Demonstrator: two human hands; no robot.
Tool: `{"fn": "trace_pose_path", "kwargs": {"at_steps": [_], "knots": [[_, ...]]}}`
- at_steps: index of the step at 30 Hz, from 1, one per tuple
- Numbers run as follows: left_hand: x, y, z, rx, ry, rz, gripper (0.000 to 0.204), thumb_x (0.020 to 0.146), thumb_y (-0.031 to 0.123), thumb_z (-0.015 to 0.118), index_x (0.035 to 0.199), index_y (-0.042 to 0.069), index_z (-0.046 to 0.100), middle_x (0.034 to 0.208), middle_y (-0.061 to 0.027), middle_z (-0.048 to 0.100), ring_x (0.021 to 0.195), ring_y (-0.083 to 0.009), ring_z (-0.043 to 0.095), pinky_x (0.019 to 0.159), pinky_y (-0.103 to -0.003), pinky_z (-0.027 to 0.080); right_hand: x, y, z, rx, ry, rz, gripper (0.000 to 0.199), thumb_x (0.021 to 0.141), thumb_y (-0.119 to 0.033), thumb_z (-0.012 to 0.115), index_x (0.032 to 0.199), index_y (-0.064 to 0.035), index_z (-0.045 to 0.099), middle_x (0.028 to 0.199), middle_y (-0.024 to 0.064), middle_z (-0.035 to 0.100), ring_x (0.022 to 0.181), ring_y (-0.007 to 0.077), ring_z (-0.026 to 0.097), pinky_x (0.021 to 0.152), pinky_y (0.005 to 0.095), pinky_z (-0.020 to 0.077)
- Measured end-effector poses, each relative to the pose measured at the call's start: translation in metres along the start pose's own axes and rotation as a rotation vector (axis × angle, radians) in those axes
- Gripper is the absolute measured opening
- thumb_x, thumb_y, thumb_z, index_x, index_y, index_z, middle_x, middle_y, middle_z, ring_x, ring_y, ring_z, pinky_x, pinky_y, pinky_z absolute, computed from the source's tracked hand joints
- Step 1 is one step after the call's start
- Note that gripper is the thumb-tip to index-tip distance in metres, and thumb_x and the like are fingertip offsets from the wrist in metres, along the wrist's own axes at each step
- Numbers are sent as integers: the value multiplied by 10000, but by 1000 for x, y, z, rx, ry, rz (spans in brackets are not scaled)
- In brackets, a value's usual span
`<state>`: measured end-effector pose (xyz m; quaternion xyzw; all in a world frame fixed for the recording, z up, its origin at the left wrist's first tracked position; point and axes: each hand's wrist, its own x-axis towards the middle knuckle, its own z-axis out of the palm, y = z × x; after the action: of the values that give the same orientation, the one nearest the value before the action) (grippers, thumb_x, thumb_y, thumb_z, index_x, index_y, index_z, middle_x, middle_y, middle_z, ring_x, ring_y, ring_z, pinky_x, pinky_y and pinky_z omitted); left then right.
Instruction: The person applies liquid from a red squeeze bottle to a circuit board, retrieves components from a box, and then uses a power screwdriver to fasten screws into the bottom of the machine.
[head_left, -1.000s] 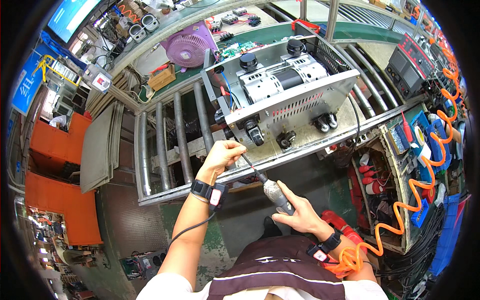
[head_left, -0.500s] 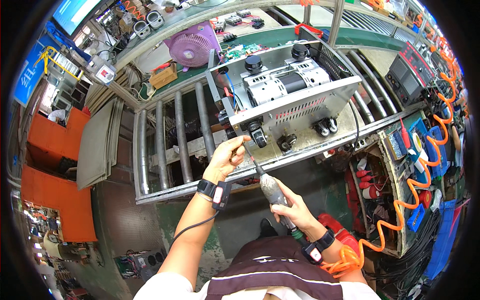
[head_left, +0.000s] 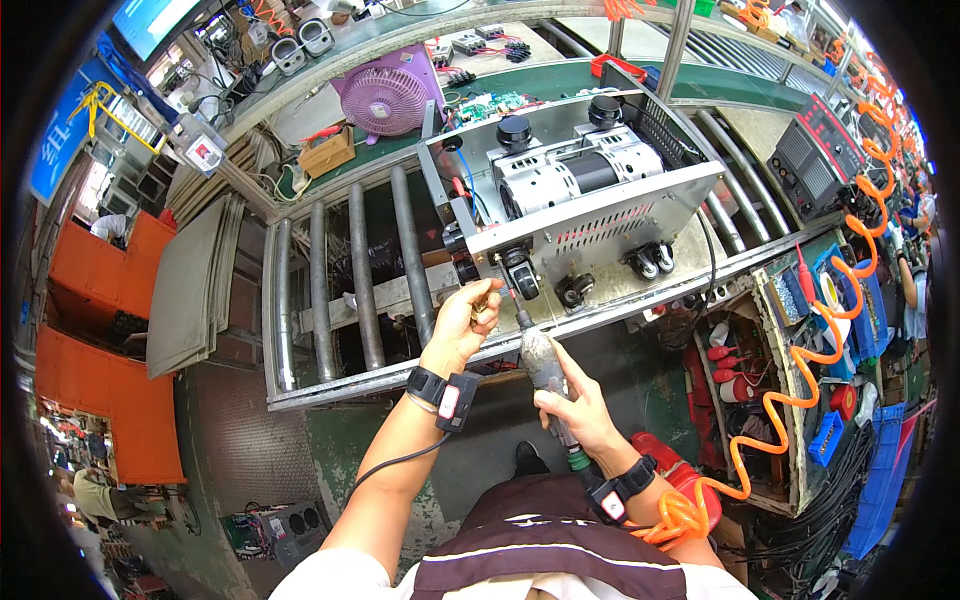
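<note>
My right hand [head_left: 578, 408] is wrapped round a worn grey air screwdriver [head_left: 543, 362], its orange coiled hose [head_left: 742, 465] running off to the right. The thin bit points up toward a black caster [head_left: 519, 272] at the front left corner of an open metal machine housing [head_left: 600, 225]. Close beside the bit, my left hand [head_left: 468, 318] is closed, with thumb and fingertips together. Small brassy bits show among its fingers, too small to name. Inside the housing sits a silver and black motor or pump [head_left: 580, 172] with two black round caps.
The housing rests on a board over a roller conveyor [head_left: 362, 275]. Behind it stand a purple fan [head_left: 382, 100] and a cardboard box [head_left: 327, 152]. To the right are a red and black machine [head_left: 818, 150] and a parts shelf [head_left: 785, 385]. Flat grey panels [head_left: 190, 285] lean at the left.
The screwdriver has swung slightly more upright, and its bit has shifted right toward the caster. My left hand has moved a little right and down, still closed.
</note>
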<state>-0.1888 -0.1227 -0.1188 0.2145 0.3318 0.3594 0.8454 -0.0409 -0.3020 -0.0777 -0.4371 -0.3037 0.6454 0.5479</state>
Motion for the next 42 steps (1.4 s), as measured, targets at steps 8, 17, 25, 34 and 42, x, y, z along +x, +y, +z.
{"fn": "trace_pose_path", "kwargs": {"at_steps": [8, 17, 25, 34, 42], "knots": [[8, -8, -34, -137, 92, -103, 185, 887, 129, 528, 969, -35, 555, 706, -61, 548, 454, -94, 392, 374, -208, 272, -1, 5, 27, -115, 80, -5, 745, 816, -41, 651, 1447, -61, 256, 979, 33, 554, 653, 61, 500, 546, 213, 437], [-12, -4, -30, -78, 164, -57, 221, 799, 28, 532, 1002, -57, 534, 784, -107, 561, 536, -120, 447, 439, -201, 332, 3, -4, 26, -77, 102, 4, 746, 831, -107, 661, 1452, -76, 249, 803, 5, 562, 561, 57, 496, 509, 214, 435], [-14, -19, -33, -37, 166, -59, 302, 869, 6, 545, 1157, -71, 493, 1021, -178, 611, 647, -129, 540, 523, -187, 433, 2, -5, 19, -32, 59, 25, 753, 826, -119, 668, 1455, -101, 254, 784, 2, 551, 556, 59, 499, 508, 213, 432], [0, -34, -26, -93, 131, -100, 303, 927, 321, 564, 953, 20, 536, 580, 37, 367, 452, -67, 306, 403, -207, 235, -41, -8, -21, -207, -30, 108, 810, 803, -165, 693, 1461, -93, 225, 936, 17, 547, 653, 55, 488, 579, 215, 429], [11, -58, -2, -116, 74, -197, 238, 945, 244, 539, 947, 6, 533, 575, 43, 352, 460, -61, 305, 402, -201, 227, -58, -3, -56, -249, -44, 192, 831, 810, -204, 700, 1469, -111, 202, 949, 17, 551, 659, 57, 492, 583, 221, 428]]}}
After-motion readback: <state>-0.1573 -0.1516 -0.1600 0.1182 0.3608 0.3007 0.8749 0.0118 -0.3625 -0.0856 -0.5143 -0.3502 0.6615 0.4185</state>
